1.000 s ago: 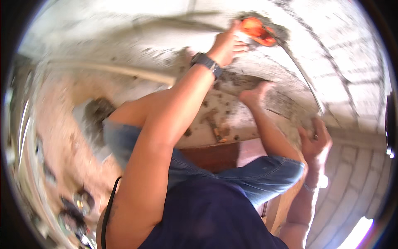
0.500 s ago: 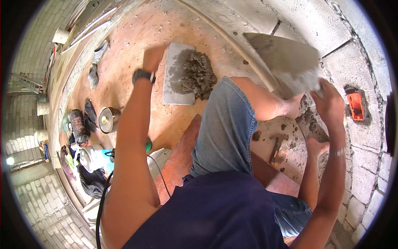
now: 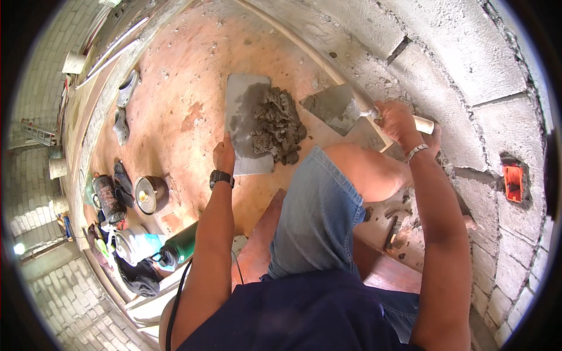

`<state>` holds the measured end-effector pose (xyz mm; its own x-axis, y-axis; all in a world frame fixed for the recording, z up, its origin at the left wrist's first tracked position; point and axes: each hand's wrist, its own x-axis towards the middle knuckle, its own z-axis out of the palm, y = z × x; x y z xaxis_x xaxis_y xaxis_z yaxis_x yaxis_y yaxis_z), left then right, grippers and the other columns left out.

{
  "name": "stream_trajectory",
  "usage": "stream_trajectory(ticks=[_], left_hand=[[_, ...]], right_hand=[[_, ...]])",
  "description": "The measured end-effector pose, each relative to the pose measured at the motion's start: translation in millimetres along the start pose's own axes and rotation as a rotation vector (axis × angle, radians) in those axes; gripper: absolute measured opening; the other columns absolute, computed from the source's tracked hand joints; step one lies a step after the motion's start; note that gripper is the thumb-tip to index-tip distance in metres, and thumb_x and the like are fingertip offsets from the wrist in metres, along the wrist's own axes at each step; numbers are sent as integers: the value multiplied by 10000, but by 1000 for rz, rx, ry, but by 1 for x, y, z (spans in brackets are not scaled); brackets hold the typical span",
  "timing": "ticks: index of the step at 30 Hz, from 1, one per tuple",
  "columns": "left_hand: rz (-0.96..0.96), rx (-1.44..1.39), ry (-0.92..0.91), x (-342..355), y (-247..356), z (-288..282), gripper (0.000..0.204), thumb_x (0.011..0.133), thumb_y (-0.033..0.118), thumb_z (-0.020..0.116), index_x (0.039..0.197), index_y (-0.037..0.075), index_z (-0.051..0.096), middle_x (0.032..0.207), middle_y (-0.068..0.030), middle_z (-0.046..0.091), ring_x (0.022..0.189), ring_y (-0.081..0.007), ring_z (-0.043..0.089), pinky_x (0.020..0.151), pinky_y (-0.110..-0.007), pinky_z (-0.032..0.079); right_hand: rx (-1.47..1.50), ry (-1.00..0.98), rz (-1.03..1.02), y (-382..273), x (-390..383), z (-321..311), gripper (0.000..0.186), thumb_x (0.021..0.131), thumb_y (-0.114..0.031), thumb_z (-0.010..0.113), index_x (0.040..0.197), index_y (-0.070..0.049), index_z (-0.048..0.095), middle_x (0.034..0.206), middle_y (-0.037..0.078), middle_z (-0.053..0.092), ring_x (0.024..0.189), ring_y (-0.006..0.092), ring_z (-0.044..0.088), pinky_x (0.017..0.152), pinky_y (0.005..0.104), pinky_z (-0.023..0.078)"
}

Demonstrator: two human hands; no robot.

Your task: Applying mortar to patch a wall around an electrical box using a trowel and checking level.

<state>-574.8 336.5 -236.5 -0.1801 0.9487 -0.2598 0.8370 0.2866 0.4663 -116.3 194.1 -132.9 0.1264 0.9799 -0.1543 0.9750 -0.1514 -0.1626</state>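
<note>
My right hand [image 3: 396,123] is closed around the handle of a pointed mason's trowel [image 3: 332,109]. The trowel's flat, mortar-smeared blade points left, beside a heap of wet grey mortar [image 3: 280,126]. That heap sits on the right part of a light grey rectangular board [image 3: 241,88], spilling over its right edge, with a dark wet patch around it. At the board's left edge, near its lower end, my left hand [image 3: 223,154] grips the rim; some of its fingers are hidden.
A block wall [image 3: 445,67] with an orange electrical box [image 3: 513,182] rises on the right. Along its foot runs a long wooden strip [image 3: 293,38]. A hammer [image 3: 393,231] lies by my knee. A lidded pot [image 3: 150,195], green bottle [image 3: 178,248] and clogs [image 3: 120,127] stand left.
The trowel has come down and left from beside the wall toward the mortar heap. My left hand has slid toward me along the board's edge. The view has shifted slightly.
</note>
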Motion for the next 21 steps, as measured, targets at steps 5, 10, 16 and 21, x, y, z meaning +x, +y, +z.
stream_trajectory(ticks=[5,10,16,21], left_hand=[[-30,-143,-27,-3,-2,1,660,906,562,439,697,-47,586,642,-170,568,623,-273,534,612,-416,413],[-16,-157,-32,-5,4,-1,636,906,541,463,692,-47,574,622,-143,544,602,-245,507,598,-401,404],[20,-110,2,-3,1,2,626,908,522,467,715,-61,585,657,-201,565,625,-296,517,624,-420,411],[-15,-127,-30,-2,0,3,622,911,513,468,720,-68,582,673,-229,565,626,-310,515,631,-428,408]], right_hand=[[6,49,-13,-6,18,30,201,745,-108,665,924,-73,580,840,145,628,861,334,622,749,416,497],[-7,-26,-13,-13,37,46,181,748,-68,637,923,-77,591,883,151,627,870,332,623,759,411,502],[-19,-63,-52,-23,45,61,202,755,-113,660,936,-69,580,880,146,632,854,323,627,744,418,503],[15,-5,-147,-25,36,77,284,762,-186,686,970,-62,538,858,140,638,810,317,628,702,421,499]])
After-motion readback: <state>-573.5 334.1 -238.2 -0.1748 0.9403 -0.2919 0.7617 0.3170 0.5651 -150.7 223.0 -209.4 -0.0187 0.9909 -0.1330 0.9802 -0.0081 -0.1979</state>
